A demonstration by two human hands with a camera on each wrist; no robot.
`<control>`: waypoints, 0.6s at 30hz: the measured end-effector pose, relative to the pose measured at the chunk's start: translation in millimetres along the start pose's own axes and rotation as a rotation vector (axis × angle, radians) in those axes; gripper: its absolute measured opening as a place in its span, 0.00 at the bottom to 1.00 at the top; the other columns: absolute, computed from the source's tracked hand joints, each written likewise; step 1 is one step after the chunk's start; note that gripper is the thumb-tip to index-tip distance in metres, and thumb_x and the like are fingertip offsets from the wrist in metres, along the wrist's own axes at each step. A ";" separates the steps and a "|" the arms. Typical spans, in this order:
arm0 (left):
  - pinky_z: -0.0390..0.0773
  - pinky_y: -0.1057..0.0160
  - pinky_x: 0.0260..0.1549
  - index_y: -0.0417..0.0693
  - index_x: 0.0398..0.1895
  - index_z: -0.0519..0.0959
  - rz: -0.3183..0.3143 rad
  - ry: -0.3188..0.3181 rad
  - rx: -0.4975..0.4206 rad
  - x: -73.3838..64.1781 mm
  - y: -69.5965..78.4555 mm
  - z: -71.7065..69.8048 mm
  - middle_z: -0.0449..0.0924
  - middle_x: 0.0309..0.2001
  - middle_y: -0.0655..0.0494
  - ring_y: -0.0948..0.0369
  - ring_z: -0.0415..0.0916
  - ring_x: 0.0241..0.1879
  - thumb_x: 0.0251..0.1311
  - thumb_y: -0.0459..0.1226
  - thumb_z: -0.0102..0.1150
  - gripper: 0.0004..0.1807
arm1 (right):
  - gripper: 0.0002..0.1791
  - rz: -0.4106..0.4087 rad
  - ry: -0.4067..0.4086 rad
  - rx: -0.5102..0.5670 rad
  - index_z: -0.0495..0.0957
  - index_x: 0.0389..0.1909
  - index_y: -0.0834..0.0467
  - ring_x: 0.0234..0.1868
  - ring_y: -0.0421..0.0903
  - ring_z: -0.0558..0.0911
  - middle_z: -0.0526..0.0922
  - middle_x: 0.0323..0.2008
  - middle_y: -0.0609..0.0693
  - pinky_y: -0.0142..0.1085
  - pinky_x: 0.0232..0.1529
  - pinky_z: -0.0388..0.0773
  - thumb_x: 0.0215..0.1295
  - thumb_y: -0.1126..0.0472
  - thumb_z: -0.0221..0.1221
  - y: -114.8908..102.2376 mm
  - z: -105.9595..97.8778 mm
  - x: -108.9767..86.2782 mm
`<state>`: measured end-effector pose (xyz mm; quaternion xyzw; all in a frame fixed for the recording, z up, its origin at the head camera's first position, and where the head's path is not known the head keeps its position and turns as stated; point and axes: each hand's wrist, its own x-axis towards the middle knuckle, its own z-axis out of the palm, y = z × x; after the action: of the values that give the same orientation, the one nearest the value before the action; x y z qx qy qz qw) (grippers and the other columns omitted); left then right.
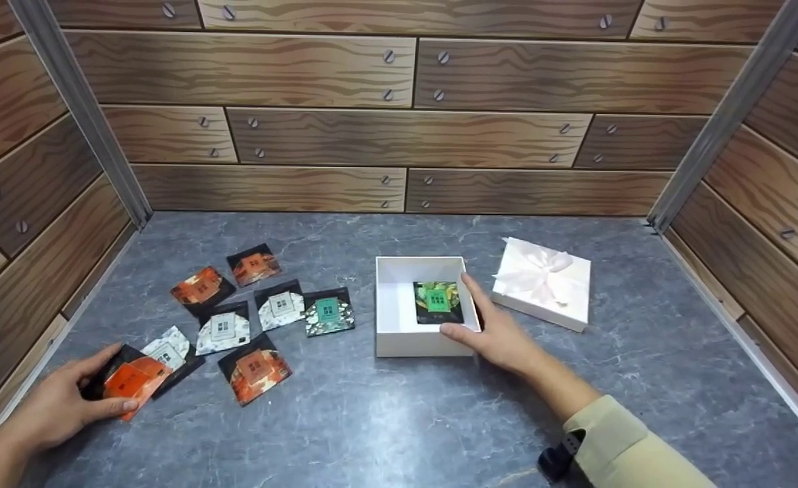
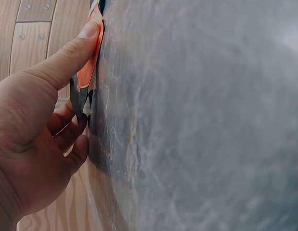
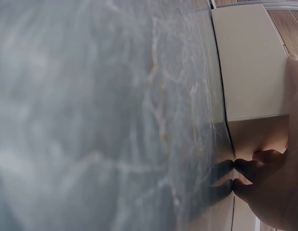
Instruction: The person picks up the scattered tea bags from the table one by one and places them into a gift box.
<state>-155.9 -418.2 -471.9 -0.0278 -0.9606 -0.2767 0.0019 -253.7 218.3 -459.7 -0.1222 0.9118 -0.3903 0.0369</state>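
Observation:
At the lower left, my left hand (image 1: 57, 407) pinches an orange-and-black sachet (image 1: 130, 383) between thumb and fingers. In the left wrist view the thumb lies across the face of this sachet (image 2: 87, 72), close to the table. Partly under it in the head view lies a white-and-black sachet (image 1: 172, 352). My right hand (image 1: 500, 332) holds the front right corner of an open white box (image 1: 406, 344), thumb at the front rim, index finger along the right side. Inside the box rests a green-and-black sachet (image 1: 438, 303). In the right wrist view, the other fingers curl low beside the box (image 3: 252, 62).
Several sachets lie left of the box, among them a teal one (image 1: 330, 312), a white one (image 1: 223, 327) and an orange one (image 1: 255, 368). A white lid with a ribbon bow (image 1: 541, 281) sits behind and right of the box. Wood-patterned walls (image 1: 318, 135) enclose the grey table.

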 end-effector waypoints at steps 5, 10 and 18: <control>0.69 0.27 0.59 0.33 0.80 0.62 -0.014 -0.024 -0.030 0.3 1.4 0.3 0.64 0.68 0.16 0.22 0.65 0.65 0.53 0.49 0.83 0.57 | 0.59 0.005 0.002 0.010 0.44 0.88 0.43 0.73 0.67 0.70 0.61 0.80 0.65 0.66 0.71 0.65 0.66 0.32 0.67 0.0 0.6 0.9; 0.69 0.26 0.59 0.34 0.79 0.64 -0.013 -0.011 -0.038 1.1 1.6 0.2 0.65 0.69 0.16 0.21 0.64 0.65 0.53 0.49 0.83 0.56 | 0.59 0.004 0.008 0.007 0.44 0.88 0.44 0.73 0.68 0.69 0.61 0.80 0.65 0.66 0.71 0.65 0.66 0.32 0.67 0.0 -0.4 0.1; 0.68 0.63 0.62 0.35 0.81 0.61 -0.065 0.068 -0.123 -2.0 -5.3 -4.2 0.62 0.71 0.18 0.26 0.62 0.68 0.55 0.42 0.83 0.55 | 0.60 -0.008 0.004 -0.008 0.44 0.88 0.45 0.72 0.69 0.70 0.62 0.79 0.67 0.67 0.70 0.66 0.65 0.31 0.67 -1.0 -1.7 -0.6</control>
<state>-154.3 -425.0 -471.2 0.0129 -0.9416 -0.3357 0.0236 -253.2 218.9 -457.8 -0.1251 0.9128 -0.3873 0.0329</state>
